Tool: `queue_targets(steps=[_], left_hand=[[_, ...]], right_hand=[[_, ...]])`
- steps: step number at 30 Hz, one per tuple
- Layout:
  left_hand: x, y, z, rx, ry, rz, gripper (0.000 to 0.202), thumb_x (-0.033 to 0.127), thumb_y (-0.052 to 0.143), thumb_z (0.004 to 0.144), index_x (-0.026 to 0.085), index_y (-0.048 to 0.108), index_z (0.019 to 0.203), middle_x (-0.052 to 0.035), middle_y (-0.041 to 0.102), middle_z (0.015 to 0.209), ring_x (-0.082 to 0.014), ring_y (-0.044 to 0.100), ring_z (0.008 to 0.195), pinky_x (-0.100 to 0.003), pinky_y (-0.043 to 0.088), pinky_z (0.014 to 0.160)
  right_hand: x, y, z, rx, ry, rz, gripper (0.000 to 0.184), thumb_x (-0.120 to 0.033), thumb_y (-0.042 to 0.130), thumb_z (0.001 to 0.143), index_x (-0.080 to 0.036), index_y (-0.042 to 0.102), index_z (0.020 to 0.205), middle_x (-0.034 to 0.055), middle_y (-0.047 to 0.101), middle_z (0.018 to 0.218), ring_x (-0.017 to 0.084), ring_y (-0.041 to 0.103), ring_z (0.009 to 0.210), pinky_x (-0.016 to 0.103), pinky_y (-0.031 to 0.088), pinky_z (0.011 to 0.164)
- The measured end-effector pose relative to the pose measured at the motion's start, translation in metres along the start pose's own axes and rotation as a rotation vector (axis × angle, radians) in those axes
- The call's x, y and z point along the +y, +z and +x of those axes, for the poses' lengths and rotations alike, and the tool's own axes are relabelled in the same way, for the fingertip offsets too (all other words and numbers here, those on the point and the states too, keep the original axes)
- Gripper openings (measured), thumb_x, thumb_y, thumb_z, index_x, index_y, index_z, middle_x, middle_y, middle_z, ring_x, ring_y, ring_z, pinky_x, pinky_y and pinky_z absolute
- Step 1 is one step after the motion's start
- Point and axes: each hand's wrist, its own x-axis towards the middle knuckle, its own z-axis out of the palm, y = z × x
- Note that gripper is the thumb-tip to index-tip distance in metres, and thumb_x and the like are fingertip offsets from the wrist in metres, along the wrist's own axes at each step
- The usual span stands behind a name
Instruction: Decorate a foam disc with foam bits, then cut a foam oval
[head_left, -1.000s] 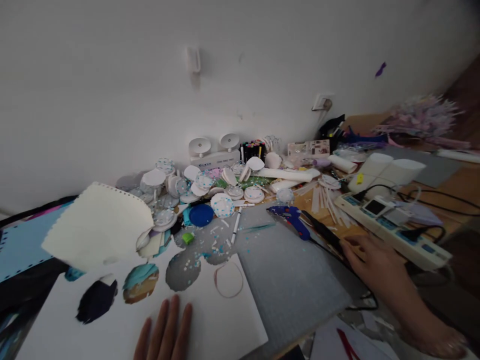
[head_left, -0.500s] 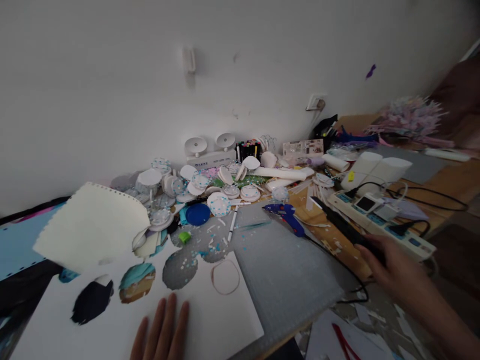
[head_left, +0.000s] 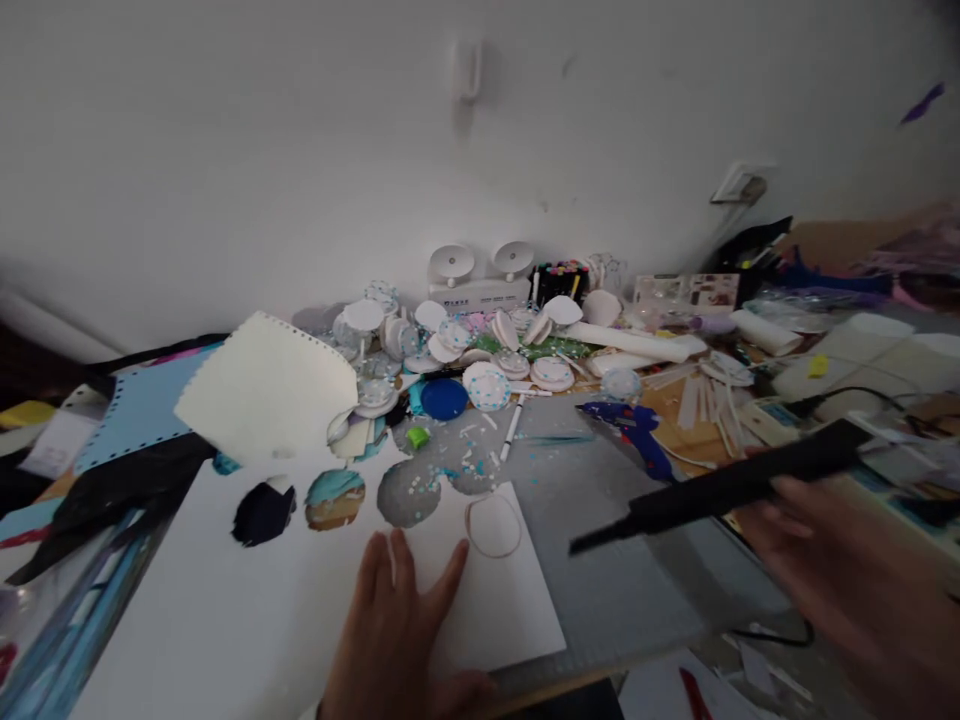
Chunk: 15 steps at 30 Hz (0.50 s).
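My left hand lies on a white sheet, fingers spread, holding nothing. The sheet has several round openings with ragged edges along its far side. Just right of my fingertips, a circle is drawn in brown line near the sheet's right corner. My right hand, blurred, is closed around a long black utility knife. Its narrow blade points left, above the grey cutting mat. Beyond the knife lies a blue glue gun. A white pen rests on the mat.
White discs with blue dots are heaped along the wall. A blue round lid and a green piece lie before them. At right are a power strip and cables. A cream perforated sheet leans at left.
My right hand has brought the knife leftward over the mat, its blade now pointing left. My left hand has moved further onto the sheet, fingers spreading wider. The view has turned left.
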Motion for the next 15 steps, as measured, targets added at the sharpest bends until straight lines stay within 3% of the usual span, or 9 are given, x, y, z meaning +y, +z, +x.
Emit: queue_targets(steps=[3, 7, 10, 12, 15], left_hand=[[0.005, -0.004, 0.008, -0.112, 0.042, -0.068, 0.101, 0.081, 0.060, 0.058, 0.022, 0.046, 0.139, -0.0224, 0.060, 0.124, -0.0443, 0.054, 0.116, -0.058, 0.041, 0.096], [0.014, -0.001, 0.014, -0.244, 0.179, -0.165, 0.074, 0.060, 0.057, 0.078, 0.007, 0.053, 0.130, -0.0212, 0.060, 0.127, -0.0326, 0.059, 0.114, -0.042, 0.048, 0.096], [0.037, 0.013, 0.012, -0.115, 0.126, 0.010, 0.047, 0.031, 0.058, 0.085, 0.017, 0.051, 0.129, -0.0192, 0.065, 0.119, -0.0336, 0.063, 0.110, -0.047, 0.049, 0.090], [0.058, 0.026, 0.012, -0.013, 0.047, 0.110, 0.045, 0.025, 0.061, 0.083, 0.021, 0.048, 0.125, -0.0180, 0.070, 0.109, -0.0366, 0.066, 0.104, -0.054, 0.049, 0.087], [0.087, 0.045, 0.015, 0.112, -0.094, 0.238, 0.033, 0.022, 0.065, 0.080, 0.018, 0.050, 0.109, -0.0172, 0.074, 0.094, -0.0389, 0.070, 0.091, -0.056, 0.051, 0.077]], right_hand=[[-0.002, 0.038, 0.016, -0.149, 0.233, 0.311, 0.019, -0.044, 0.067, 0.078, -0.025, 0.064, 0.080, 0.0062, 0.069, 0.081, 0.013, 0.059, 0.055, 0.023, 0.052, 0.046], [0.001, 0.085, 0.031, -0.309, 0.431, 0.521, 0.023, -0.037, 0.075, 0.064, -0.023, 0.066, 0.080, 0.0069, 0.072, 0.088, 0.013, 0.061, 0.061, 0.021, 0.052, 0.048], [0.005, 0.112, 0.038, -0.371, 0.528, 0.600, 0.025, -0.039, 0.074, 0.061, -0.020, 0.067, 0.075, 0.0074, 0.071, 0.081, 0.014, 0.061, 0.061, 0.023, 0.053, 0.049], [0.007, 0.128, 0.043, -0.381, 0.554, 0.617, 0.023, -0.037, 0.074, 0.061, -0.018, 0.067, 0.073, 0.0046, 0.067, 0.071, 0.011, 0.055, 0.053, 0.020, 0.049, 0.044], [0.013, 0.148, 0.050, -0.328, 0.529, 0.622, 0.018, -0.030, 0.076, 0.062, -0.020, 0.062, 0.068, -0.0018, 0.060, 0.060, 0.006, 0.043, 0.043, 0.015, 0.036, 0.034]])
